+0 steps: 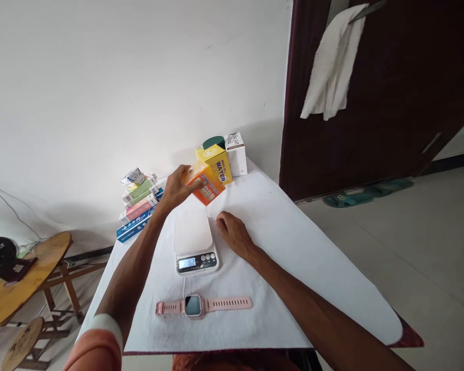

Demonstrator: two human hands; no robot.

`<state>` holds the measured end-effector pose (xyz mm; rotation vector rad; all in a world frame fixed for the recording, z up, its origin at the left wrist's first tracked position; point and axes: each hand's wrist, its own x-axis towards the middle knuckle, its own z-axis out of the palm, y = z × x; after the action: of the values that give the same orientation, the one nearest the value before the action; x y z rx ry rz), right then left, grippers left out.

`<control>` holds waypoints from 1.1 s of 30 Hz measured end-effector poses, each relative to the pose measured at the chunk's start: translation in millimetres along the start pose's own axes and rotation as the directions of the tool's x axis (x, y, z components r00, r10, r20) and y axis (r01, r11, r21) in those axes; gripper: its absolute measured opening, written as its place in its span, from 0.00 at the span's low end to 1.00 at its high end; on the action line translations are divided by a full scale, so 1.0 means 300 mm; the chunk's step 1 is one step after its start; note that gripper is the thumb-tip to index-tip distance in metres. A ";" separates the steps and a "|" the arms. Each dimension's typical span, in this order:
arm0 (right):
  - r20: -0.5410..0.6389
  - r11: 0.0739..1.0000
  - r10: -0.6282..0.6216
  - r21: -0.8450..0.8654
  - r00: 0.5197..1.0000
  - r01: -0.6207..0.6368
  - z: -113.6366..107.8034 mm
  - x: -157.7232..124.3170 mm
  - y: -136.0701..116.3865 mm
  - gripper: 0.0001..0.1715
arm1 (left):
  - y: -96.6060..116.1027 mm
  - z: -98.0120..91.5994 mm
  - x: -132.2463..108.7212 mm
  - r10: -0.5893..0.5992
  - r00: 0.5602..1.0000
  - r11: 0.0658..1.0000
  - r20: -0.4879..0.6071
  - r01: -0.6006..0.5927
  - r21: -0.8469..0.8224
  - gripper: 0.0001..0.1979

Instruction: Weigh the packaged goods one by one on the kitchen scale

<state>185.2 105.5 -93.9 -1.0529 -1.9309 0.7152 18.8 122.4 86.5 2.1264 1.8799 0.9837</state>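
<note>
My left hand (pixel 178 188) grips a small orange box (pixel 205 186) and holds it tilted in the air just beyond the far edge of a white digital scale (pixel 195 242). The scale's display shows digits and its platform is bare. My right hand (pixel 232 230) rests on the white table cover (pixel 294 247) right beside the scale, its fingers curled loosely with nothing visible in them. A pink smartwatch (pixel 201 305) lies flat near the front edge of the table.
A yellow box (pixel 218 162), a dark green lid and a white box (pixel 237 152) stand at the table's far end. Several stacked cartons (pixel 139 203) lie at the far left. A round wooden table (pixel 19 278) stands left; a dark door with a cloth (pixel 334 64) is right.
</note>
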 end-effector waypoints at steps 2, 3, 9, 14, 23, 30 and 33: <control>0.058 0.981 -0.065 -0.180 0.996 0.075 0.011 -0.022 -0.021 0.09 | 0.043 0.082 0.106 -0.004 1.000 1.000 0.002 0.004 -0.026 0.27; 0.094 0.957 -0.083 -0.270 0.992 0.105 0.013 -0.035 -0.031 0.11 | 0.060 0.132 0.151 -0.010 1.000 0.999 0.018 0.010 -0.033 0.26; 0.143 0.830 -0.058 -0.543 0.988 0.127 -0.029 -0.120 0.009 0.29 | 0.088 0.441 0.280 -0.018 0.992 1.000 0.127 0.017 0.004 0.23; 0.131 0.831 0.007 -0.553 0.991 0.067 -0.108 -0.175 0.077 0.37 | 0.043 0.544 0.296 -0.025 0.989 0.998 0.148 0.017 0.058 0.24; 0.168 0.813 0.067 -0.581 0.983 0.044 -0.139 -0.174 0.049 0.39 | 0.030 0.540 0.289 0.070 0.997 0.977 0.043 -0.077 0.199 0.32; 0.126 0.775 -0.082 -0.616 0.989 0.143 -0.133 -0.186 0.121 0.32 | 0.054 0.449 0.139 0.083 0.996 0.987 -0.016 -0.080 0.142 0.39; 0.136 0.783 -0.096 -0.601 0.986 0.160 -0.127 -0.175 0.149 0.34 | -0.018 0.305 0.004 0.116 0.990 0.985 -0.084 -0.104 0.139 0.34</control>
<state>253.1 85.7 -128.6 -1.2589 -2.3693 0.0382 64.4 153.0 13.1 2.3220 1.9398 1.0208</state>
